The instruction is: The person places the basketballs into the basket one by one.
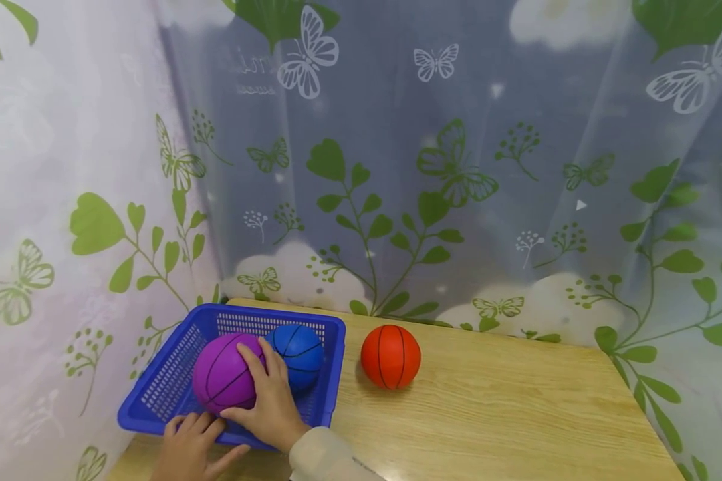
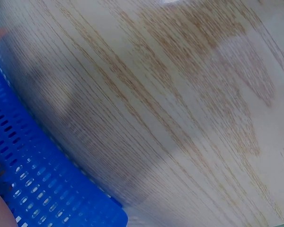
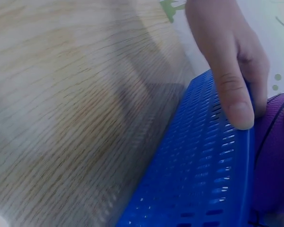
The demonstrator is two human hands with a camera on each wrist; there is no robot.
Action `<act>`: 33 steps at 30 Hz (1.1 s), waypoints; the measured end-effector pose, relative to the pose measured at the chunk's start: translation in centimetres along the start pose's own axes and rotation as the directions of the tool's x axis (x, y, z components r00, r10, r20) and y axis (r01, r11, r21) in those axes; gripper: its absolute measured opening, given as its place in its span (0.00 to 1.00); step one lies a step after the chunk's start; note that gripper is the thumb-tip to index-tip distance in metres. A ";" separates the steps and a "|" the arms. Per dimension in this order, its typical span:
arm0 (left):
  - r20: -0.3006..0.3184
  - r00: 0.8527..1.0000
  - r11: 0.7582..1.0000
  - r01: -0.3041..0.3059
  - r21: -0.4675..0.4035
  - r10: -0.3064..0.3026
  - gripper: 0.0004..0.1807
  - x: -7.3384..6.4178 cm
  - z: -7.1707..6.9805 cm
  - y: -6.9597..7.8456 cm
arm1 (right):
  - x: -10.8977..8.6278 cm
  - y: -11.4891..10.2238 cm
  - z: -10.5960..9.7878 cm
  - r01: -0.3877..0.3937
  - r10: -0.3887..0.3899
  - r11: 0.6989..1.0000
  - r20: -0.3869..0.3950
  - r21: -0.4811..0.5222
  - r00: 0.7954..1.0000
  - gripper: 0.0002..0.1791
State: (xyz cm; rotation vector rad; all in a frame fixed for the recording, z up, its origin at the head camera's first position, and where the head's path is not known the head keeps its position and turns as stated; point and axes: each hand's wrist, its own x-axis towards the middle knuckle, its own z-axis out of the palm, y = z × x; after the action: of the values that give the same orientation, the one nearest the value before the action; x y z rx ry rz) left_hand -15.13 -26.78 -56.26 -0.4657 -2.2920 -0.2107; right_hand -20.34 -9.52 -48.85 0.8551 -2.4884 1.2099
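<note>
**Purple mini basketball (image 1: 221,369) in hand, inside the blue plastic basket (image 1: 271,312)**

My right grip (image 1: 272,395) clasps the purple ball, thumb and fingers spread around it; my left grip (image 1: 191,442) pinches the basket's near rim. I'd brace that rim firmly and handle the ball gently, minding the blue basketball (image 1: 297,354) beside it. I can't tell whether the purple one rests on the basket floor. The red basketball (image 1: 391,357) sits outside, on the worktop (image 1: 517,394).

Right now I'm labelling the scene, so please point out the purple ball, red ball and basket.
Purple ball (image 1: 224,371), head view, middle of its exposed surface.
Red ball (image 1: 391,357), head view, centre.
Basket (image 1: 335,366), head view, right rim.
</note>
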 end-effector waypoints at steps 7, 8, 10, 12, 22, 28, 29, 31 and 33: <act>-0.013 1.000 1.000 -0.010 -0.008 0.010 0.36 0.0 0.3 0.1 | -0.2 -0.1 0.3 -0.001 0.001 1.000 -0.003 -0.016 1.000 0.54; -0.010 1.000 1.000 -0.009 -0.006 0.009 0.35 0.0 0.4 0.1 | -0.2 -0.1 0.3 -0.004 0.004 1.000 -0.009 -0.015 1.000 0.53; 0.003 1.000 1.000 -0.002 0.001 0.002 0.35 -0.1 0.4 0.0 | -0.2 -0.1 0.3 -0.005 0.004 1.000 -0.025 -0.017 1.000 0.51; 0.015 1.000 1.000 0.005 0.006 -0.005 0.33 -0.1 0.4 0.0 | -0.2 0.0 0.1 -0.005 0.005 1.000 -0.035 -0.010 0.999 0.49; 0.100 0.994 0.998 0.049 0.027 -0.051 0.28 0.0 -0.1 0.2 | -0.4 1.1 -2.2 -0.051 0.051 0.996 0.011 0.070 0.999 0.43; 0.096 0.993 0.998 0.062 0.022 -0.064 0.26 0.1 -0.2 0.4 | -0.2 2.5 -4.5 -0.026 0.028 0.999 -0.060 0.043 0.998 0.42; 0.093 0.994 0.998 0.063 0.022 -0.065 0.26 0.0 -0.2 0.4 | -0.2 2.8 -4.8 -0.030 0.033 0.999 -0.069 0.043 0.997 0.42; 0.096 0.993 0.997 0.070 0.019 -0.071 0.25 0.0 -0.2 0.4 | -0.2 3.3 -5.7 -0.048 0.051 0.998 -0.075 0.040 0.996 0.41; 0.096 0.993 0.997 0.073 0.020 -0.074 0.26 0.0 -0.1 0.4 | -0.2 3.8 -6.6 -0.073 0.076 0.996 -0.072 0.043 0.994 0.41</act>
State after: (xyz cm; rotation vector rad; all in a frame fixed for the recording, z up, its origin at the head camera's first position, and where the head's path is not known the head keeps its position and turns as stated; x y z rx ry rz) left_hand -14.85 -26.46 -56.18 -0.3906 -2.4062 -0.2091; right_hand -22.70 -2.46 -47.28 0.7193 -2.4648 1.2956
